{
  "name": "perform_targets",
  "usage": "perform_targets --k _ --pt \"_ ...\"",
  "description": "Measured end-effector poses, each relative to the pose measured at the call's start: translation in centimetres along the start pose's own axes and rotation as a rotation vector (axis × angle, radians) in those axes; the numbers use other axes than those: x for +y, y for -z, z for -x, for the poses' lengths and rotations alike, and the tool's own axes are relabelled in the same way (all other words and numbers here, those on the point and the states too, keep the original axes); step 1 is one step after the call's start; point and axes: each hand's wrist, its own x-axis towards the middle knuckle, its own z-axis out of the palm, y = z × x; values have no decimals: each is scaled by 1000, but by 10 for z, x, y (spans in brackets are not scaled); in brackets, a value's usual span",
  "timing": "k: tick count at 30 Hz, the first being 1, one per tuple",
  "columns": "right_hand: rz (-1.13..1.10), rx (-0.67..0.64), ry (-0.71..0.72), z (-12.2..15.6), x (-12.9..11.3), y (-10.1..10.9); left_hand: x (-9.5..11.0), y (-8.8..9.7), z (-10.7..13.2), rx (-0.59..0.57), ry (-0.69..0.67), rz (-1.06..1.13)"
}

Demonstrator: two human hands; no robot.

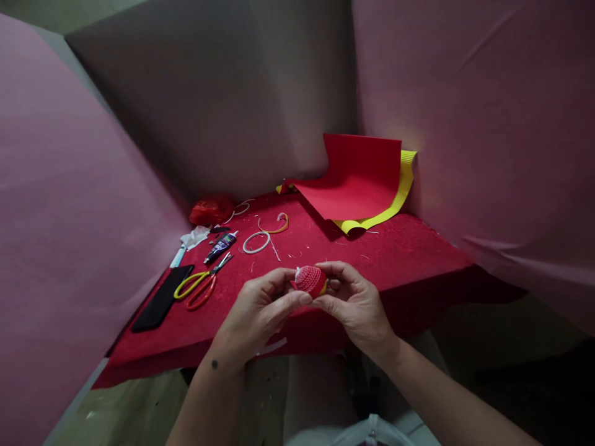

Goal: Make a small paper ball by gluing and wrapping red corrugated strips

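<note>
Between my two hands is a small rounded red piece with ridged, coiled-looking rings, white at its upper left and yellow at its lower right. My left hand pinches its left side with thumb and fingers. On the other side my right hand grips it, thumb below and index finger over the top. Both hands are closed on it above the front edge of the red cloth-covered table. The fingers hide parts of its sides, and its underside is out of sight.
Left on the table lie scissors with yellow and red handles, a black phone-like slab, a dark glue tube, crumpled tissue and a red plastic bag. Coiled strips lie mid-table. Behind are red sheet and yellow corrugated sheet.
</note>
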Motion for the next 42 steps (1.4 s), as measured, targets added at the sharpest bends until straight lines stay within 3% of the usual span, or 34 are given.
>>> perform_targets --k 10,26,33,36,39,42 --pt "39 -63 30 4 -5 1 0 1 1 12 -53 -9" --pt "-64 -9 49 2 -2 2 -1 -1 1 -8 -72 -113" --pt "-161 72 -38 -3 -7 -1 14 -3 -4 -59 -18 -115" --pt "-271 107 -140 -6 -13 -4 19 -1 -6 -89 31 -89" --pt "-351 93 -242 -8 -19 -5 19 3 -6 -103 79 -90" --pt "-396 73 -257 -8 -21 -5 18 7 -5 -130 112 -88"
